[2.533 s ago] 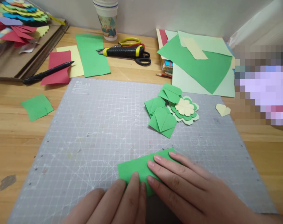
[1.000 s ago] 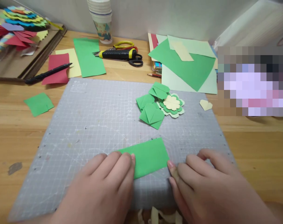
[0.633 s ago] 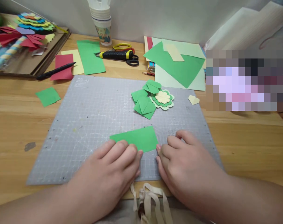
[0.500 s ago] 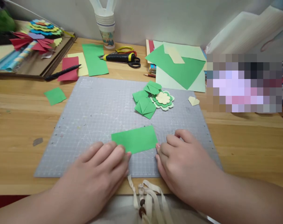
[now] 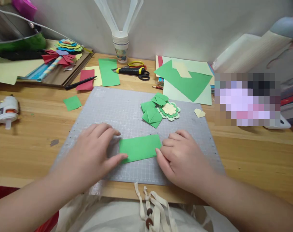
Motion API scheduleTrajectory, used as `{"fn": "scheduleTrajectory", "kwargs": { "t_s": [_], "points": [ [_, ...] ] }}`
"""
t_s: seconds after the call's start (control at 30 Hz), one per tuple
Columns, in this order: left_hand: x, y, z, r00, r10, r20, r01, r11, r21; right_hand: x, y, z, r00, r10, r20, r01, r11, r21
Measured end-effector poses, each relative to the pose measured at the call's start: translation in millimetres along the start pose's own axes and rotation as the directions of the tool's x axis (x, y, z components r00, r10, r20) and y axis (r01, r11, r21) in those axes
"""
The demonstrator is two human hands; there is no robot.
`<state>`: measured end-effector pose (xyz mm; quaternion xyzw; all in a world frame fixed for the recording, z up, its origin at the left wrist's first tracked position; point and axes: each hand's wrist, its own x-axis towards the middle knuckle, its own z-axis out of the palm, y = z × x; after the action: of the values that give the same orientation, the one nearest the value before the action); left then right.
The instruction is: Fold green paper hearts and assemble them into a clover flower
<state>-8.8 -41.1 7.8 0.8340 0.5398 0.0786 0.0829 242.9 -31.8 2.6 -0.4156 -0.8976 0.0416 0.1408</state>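
Note:
A green paper strip lies nearly level on the grey cutting mat. At its left end is my left hand, fingers and thumb spread, the thumb tip touching the lower left corner. My right hand has its fingers curled and pinches the strip's right end between thumb and forefinger. Behind the strip sit several folded green paper pieces, beside a layered paper flower in cream and green.
Utility knife, scissors and stacked paper cups stand behind the mat. A black pen rests on red paper. Left are a green square and a glue gun. Green sheets lie back right, near a cream paper heart.
My left hand has opened, its fingers lifting off the strip and spreading. The right hand keeps its place at the right end. The camera view has shifted, bringing the glue gun into sight.

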Motion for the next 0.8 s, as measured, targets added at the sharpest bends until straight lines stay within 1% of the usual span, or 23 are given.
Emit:
{"fn": "scheduleTrajectory", "kwargs": {
  "t_s": [0.07, 0.17, 0.3, 0.4, 0.47, 0.53, 0.6, 0.63, 0.67, 0.7, 0.73, 0.77, 0.8],
  "points": [
    [13, 4, 6.9, 0.999, -0.034, 0.039, 0.036, 0.998, -0.049, 4, 4, 3, 0.999, 0.035, 0.017, -0.035, 0.999, 0.029],
    [23, 10, 12.6, 0.996, -0.024, 0.081, 0.034, 0.991, -0.127, 7, 7, 8, 0.995, 0.09, 0.048, -0.094, 0.992, 0.084],
    [21, 17, 12.3, 0.992, 0.027, 0.123, 0.0, 0.976, -0.218, 8, 10, 15, 0.995, 0.092, 0.034, -0.097, 0.984, 0.151],
    [15, 21, 13.7, 0.994, 0.041, 0.102, -0.015, 0.971, -0.239, 8, 11, 17, 0.996, 0.062, 0.065, -0.073, 0.98, 0.183],
    [13, 22, 16.0, 0.998, 0.022, 0.064, -0.005, 0.966, -0.258, 7, 11, 17, 0.995, 0.051, 0.089, -0.068, 0.975, 0.209],
    [13, 21, 17.9, 1.0, -0.026, 0.009, 0.027, 0.957, -0.29, 7, 10, 16, 0.994, 0.044, 0.098, -0.066, 0.971, 0.228],
    [12, 21, 18.1, 0.997, -0.06, -0.045, 0.043, 0.949, -0.311, 7, 10, 16, 0.995, 0.048, 0.088, -0.067, 0.97, 0.235],
    [10, 22, 17.5, 0.995, -0.055, -0.084, 0.027, 0.953, -0.302, 7, 9, 16, 0.996, 0.05, 0.077, -0.067, 0.97, 0.235],
    [8, 24, 16.5, 0.99, -0.033, -0.135, -0.005, 0.962, -0.271, 7, 9, 15, 0.997, 0.049, 0.065, -0.063, 0.969, 0.238],
    [5, 28, 15.4, 0.98, 0.014, -0.197, -0.058, 0.974, -0.22, 6, 9, 15, 0.998, 0.037, 0.042, -0.047, 0.968, 0.246],
    [1, 32, 14.2, 0.958, 0.089, -0.273, -0.133, 0.98, -0.147, 6, 9, 14, 1.0, 0.014, 0.009, -0.016, 0.965, 0.26],
    [-3, 38, 13.1, 0.929, 0.181, -0.324, -0.213, 0.975, -0.067, 6, 10, 12, 0.999, -0.017, -0.04, 0.027, 0.96, 0.278],
    [-7, 44, 12.1, 0.882, 0.298, -0.364, -0.322, 0.947, -0.006, 5, 10, 10, 0.994, -0.051, -0.099, 0.078, 0.952, 0.297]
  ]
}}
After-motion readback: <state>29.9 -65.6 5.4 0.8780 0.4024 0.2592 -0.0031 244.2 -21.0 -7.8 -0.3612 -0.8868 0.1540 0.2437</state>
